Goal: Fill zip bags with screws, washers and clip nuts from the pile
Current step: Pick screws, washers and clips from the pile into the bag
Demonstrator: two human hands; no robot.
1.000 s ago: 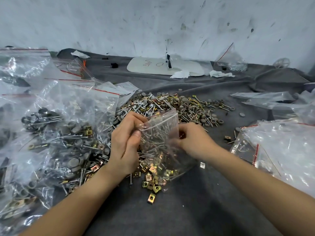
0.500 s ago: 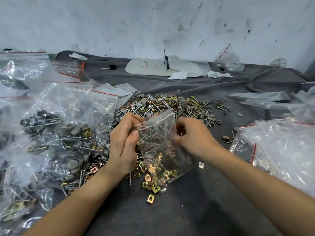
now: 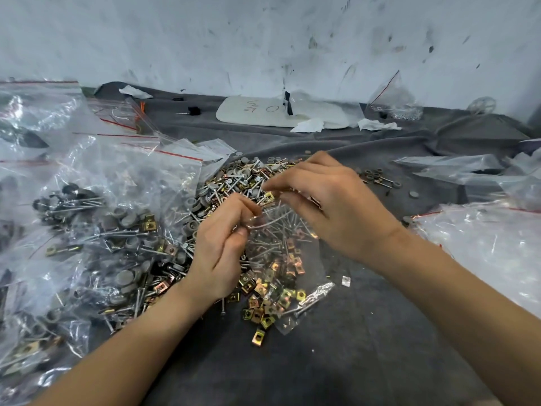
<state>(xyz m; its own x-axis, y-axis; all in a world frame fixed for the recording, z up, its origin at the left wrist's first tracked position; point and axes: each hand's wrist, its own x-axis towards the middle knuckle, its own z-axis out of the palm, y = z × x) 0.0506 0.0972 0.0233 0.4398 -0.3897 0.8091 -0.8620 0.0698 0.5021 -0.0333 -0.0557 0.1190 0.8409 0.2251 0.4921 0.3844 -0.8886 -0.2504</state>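
Head view. My left grip [image 3: 222,244] pinches the mouth of the bag [image 3: 281,259], thumb against curled fingers. My right grip [image 3: 330,206] pinches a clip nut [image 3: 268,196] just above that mouth. Bag lies mid-desk, toward my near edge, on the grey cloth [image 3: 351,347]; screws and clip nuts inside. Pile [image 3: 234,183] just behind the bag. Filled bags [image 3: 102,230] along the desk's left edge, clear bags [image 3: 483,244] at the right edge.

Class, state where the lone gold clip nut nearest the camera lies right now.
In the head view, the lone clip nut lies on the grey cloth, low centre, just nearer the camera than the small zip bag.
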